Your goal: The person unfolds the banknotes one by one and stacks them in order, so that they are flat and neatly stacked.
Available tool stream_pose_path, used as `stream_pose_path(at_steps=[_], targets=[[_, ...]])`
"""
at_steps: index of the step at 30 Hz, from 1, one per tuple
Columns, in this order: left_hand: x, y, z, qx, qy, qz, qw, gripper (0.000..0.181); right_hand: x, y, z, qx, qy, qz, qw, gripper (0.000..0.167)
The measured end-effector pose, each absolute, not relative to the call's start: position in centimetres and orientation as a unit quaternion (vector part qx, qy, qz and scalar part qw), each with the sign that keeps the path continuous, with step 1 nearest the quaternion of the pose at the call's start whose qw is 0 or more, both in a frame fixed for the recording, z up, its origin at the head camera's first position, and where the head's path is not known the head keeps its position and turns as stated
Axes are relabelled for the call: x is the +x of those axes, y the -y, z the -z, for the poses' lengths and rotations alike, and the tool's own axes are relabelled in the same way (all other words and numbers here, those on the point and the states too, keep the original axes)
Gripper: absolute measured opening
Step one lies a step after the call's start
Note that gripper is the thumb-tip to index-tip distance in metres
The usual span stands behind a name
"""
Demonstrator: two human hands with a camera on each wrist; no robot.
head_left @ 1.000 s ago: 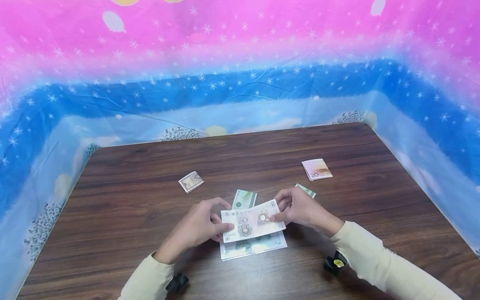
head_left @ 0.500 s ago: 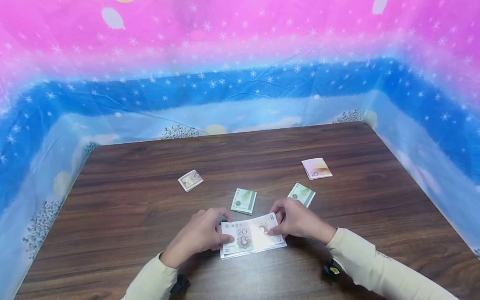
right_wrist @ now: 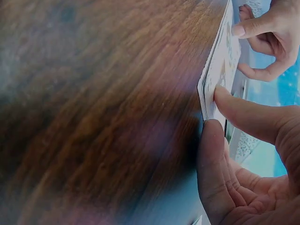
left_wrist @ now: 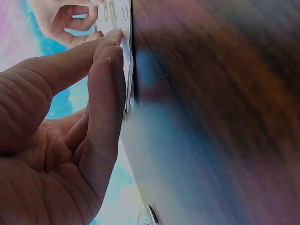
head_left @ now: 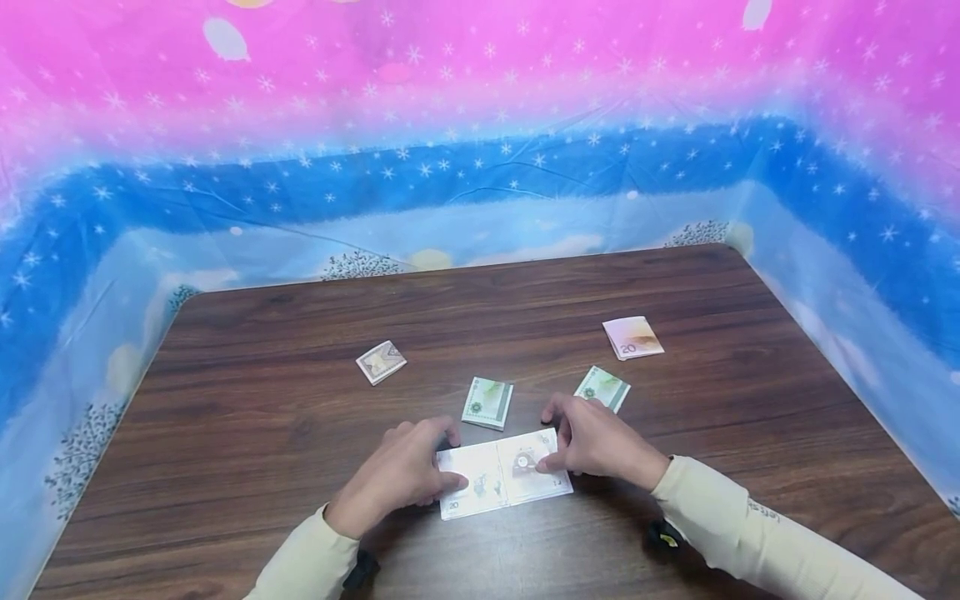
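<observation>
An unfolded pale banknote [head_left: 498, 477], marked 20, lies flat over others in a thin stack near the table's front. My left hand [head_left: 401, 471] pinches its left end, thumb on top and fingers at the edge. At the right end my right hand [head_left: 600, 437] does the same. In the left wrist view, the thumb and fingers of the left hand [left_wrist: 89, 108] meet at the note edge [left_wrist: 126, 70]. The right wrist view shows the thumb of the right hand [right_wrist: 248, 154] on the stack [right_wrist: 220, 70] and a finger against its edge.
Beyond the hands lie a folded green note [head_left: 487, 402] and another green one [head_left: 604, 388], partly behind the right hand. Farther back are a folded brown note [head_left: 382, 362] at left and a folded pink 20 note [head_left: 633, 337] at right. A patterned cloth surrounds the brown table [head_left: 225, 417].
Both hands have lowered the top note onto the notes beneath, moving slightly towards the front of the table. The folded green notes are now more exposed.
</observation>
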State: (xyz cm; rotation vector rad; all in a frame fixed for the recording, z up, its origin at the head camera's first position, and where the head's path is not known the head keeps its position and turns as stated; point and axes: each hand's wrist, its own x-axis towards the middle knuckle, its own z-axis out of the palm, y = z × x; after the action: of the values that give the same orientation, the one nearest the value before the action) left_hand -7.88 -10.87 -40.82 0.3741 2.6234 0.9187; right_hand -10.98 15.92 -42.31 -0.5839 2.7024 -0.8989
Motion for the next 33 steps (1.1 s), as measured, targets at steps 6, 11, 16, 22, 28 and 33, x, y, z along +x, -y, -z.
stream_pose_path(at_steps=[6,11,16,22,28,33], targets=[[-8.2,11.1,40.5,0.140,-0.914,-0.348,0.155,0.032,-11.2,-16.3,41.9,-0.204,-0.918,0.322,0.111,0.046],[-8.6,11.7,39.8,0.135,-0.904,-0.384,0.130,0.023,-12.2,-17.5,40.7,-0.183,-0.920,0.334,0.092,0.039],[-9.1,12.5,39.6,0.121,-0.888,-0.427,0.120,0.021,-13.7,-19.5,39.9,-0.153,-0.930,0.328,0.059,0.033],[-9.4,12.8,39.6,0.105,-0.868,-0.469,0.124,0.019,-15.9,-22.4,39.9,-0.101,-0.947,0.304,0.025,0.026],[-9.4,12.8,39.5,0.101,-0.862,-0.480,0.127,0.015,-17.6,-25.3,40.2,-0.035,-0.959,0.280,0.008,0.036],[-9.4,12.8,39.4,0.101,-0.864,-0.477,0.124,0.014,-18.6,-27.0,41.1,-0.003,-0.965,0.262,-0.014,0.047]])
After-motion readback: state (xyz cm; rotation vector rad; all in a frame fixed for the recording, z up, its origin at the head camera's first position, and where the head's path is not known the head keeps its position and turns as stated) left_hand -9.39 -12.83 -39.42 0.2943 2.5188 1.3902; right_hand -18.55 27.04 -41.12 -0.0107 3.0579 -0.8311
